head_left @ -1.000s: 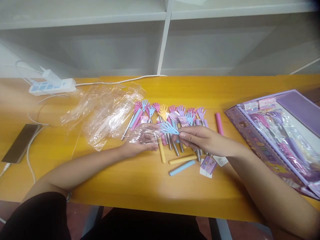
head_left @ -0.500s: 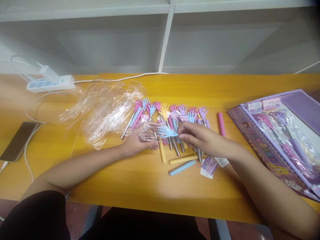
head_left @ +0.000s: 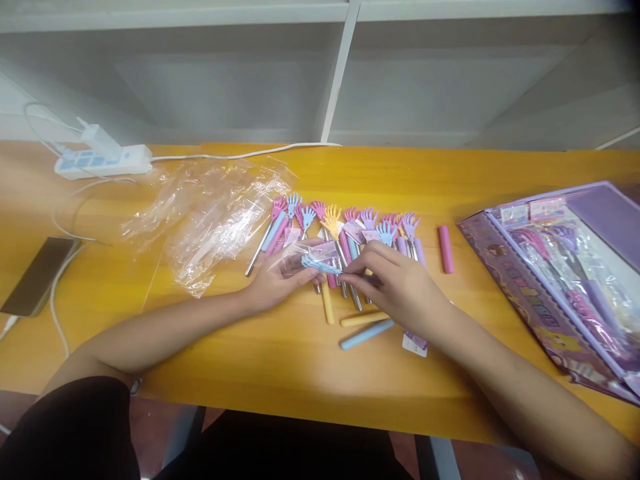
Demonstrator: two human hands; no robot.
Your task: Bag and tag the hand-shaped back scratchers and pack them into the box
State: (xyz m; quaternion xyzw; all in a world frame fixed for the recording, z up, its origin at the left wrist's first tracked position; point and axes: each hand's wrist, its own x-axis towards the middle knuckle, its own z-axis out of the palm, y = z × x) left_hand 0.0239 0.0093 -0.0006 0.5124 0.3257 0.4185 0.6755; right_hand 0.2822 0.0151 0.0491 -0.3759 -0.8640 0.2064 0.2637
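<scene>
My left hand (head_left: 273, 283) holds a small clear plastic sleeve (head_left: 306, 257) at the middle of the yellow table (head_left: 280, 360). My right hand (head_left: 397, 290) pinches a blue hand-shaped scratcher (head_left: 320, 265), whose head lies in the mouth of the sleeve. Just behind both hands lies a row of several pink, blue, yellow and purple hand-shaped scratchers (head_left: 350, 223) with metal stems. Loose handle grips lie near my right hand: a yellow one (head_left: 361, 319), a blue one (head_left: 365, 335) and a pink one (head_left: 445, 249).
Crumpled clear bags (head_left: 210, 213) lie left of the row. A white power strip (head_left: 103, 162) and a phone (head_left: 36, 277) on a cable are at the far left. An open purple display box (head_left: 565, 280) with packed scratchers sits at the right. White shelving stands behind.
My right hand has moved left and down, pushing the blue scratcher's head further into the sleeve held by my left hand. The view has shifted slightly.
</scene>
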